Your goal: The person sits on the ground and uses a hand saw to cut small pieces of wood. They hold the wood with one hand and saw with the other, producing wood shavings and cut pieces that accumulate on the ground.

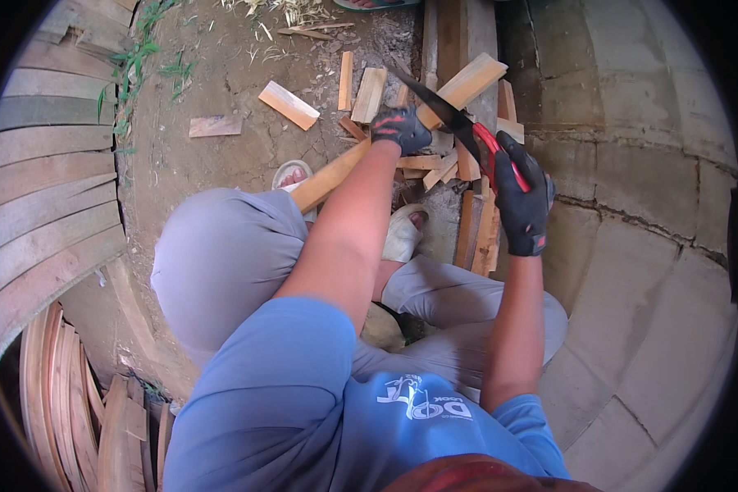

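Note:
A long, light-brown wooden board (333, 175) slants from beside my left knee up to the far right. My left hand (400, 131), in a black glove with red marks, is closed around its middle. In my right hand (523, 201), also gloved in black, is the red handle of a hand saw (444, 108). Its dark blade crosses the board just beyond my left hand, pointing up and to the left. Whether the teeth touch the wood, I cannot tell. Short wood offcuts (443, 170) lie beneath and around the board.
Several cut wood pieces (289, 105) are scattered on the dirt ground. A concrete block wall or paving (640, 180) runs along the right. Curved planks (49, 156) line the left, with stacked boards (66, 394) at lower left. Another person's foot (369, 3) shows at the top edge.

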Demonstrator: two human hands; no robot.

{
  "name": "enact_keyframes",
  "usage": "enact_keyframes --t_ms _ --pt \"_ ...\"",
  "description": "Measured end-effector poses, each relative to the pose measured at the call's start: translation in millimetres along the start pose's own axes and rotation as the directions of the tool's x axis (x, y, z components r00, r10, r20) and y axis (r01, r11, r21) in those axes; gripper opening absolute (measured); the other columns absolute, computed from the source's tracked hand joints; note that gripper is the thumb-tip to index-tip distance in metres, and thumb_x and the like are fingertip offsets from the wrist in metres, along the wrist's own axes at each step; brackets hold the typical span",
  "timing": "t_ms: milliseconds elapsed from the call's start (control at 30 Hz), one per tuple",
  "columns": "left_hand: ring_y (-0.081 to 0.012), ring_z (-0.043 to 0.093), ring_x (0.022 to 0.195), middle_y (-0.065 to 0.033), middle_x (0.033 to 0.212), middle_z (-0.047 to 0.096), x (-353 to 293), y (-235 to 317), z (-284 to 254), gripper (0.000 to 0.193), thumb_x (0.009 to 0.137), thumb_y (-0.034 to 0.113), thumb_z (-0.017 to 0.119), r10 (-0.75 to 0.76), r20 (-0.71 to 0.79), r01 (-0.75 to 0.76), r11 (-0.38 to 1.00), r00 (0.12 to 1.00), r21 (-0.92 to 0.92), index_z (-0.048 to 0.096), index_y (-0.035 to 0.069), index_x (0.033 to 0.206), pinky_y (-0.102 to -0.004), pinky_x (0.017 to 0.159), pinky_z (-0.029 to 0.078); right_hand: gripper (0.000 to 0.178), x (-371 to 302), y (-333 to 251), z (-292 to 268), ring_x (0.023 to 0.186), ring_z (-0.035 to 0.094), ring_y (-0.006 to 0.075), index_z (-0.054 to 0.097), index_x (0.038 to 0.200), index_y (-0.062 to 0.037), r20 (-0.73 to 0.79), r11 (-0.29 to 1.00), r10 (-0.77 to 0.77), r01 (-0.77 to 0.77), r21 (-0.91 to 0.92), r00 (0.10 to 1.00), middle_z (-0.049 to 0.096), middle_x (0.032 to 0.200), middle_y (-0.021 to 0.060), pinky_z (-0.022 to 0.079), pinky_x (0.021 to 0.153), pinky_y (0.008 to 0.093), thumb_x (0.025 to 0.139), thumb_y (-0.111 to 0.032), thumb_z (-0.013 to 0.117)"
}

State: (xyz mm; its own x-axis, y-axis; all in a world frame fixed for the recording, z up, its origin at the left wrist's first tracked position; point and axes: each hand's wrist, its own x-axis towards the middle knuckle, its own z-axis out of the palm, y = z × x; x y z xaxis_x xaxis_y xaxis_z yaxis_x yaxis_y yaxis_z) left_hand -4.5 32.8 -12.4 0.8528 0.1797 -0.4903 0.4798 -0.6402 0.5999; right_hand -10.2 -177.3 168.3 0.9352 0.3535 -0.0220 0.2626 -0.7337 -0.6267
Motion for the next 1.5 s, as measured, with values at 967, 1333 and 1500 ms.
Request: enact_keyframes --t_ms 967,1333,1500 --pt "-0.0409 0.071 0.124 -0.0240 0.134 0.072 -100 -19 24 0.061 0.084 0.042 0.075 -0.012 0.028 -0.002 0.883 1.000 0.470 0.069 0.006 0.134 -0.0501 0.106 0.057 0.037 -113 32 -169 0.076 0.068 0.0135 0.075 0.137 -0.0068 -0.423 0.862 0.274 -0.026 0.506 0.864 0.077 0.115 0.0078 0.056 0.072 0.0304 0.103 -0.021 0.070" --pt "-0.0400 0.071 0.122 -0.0234 0.132 0.073 -33 56 9 0.076 0.077 0.054 0.081 0.199 -0.067 -0.132 0.829 0.978 0.544 0.068 0.005 0.134 -0.0498 0.102 0.058 0.035 -61 110 -75 0.116 0.074 0.0357 0.076 0.132 -0.0114 -0.375 0.990 -0.003 0.054 0.126 0.927 0.077 0.127 0.0164 0.056 0.102 0.0444 0.102 -0.027 0.068" --pt "-0.0392 0.072 0.121 -0.0229 0.131 0.074 -23 104 16 0.076 0.076 0.056 0.082 0.186 -0.039 -0.128 0.799 0.982 0.587 0.071 0.005 0.130 -0.0490 0.101 0.059 0.037 -58 119 -73 0.108 0.074 0.0381 0.075 0.133 -0.0159 -0.453 0.990 -0.013 0.076 0.122 0.891 0.078 0.119 0.0167 0.057 0.096 0.0480 0.103 -0.033 0.063"
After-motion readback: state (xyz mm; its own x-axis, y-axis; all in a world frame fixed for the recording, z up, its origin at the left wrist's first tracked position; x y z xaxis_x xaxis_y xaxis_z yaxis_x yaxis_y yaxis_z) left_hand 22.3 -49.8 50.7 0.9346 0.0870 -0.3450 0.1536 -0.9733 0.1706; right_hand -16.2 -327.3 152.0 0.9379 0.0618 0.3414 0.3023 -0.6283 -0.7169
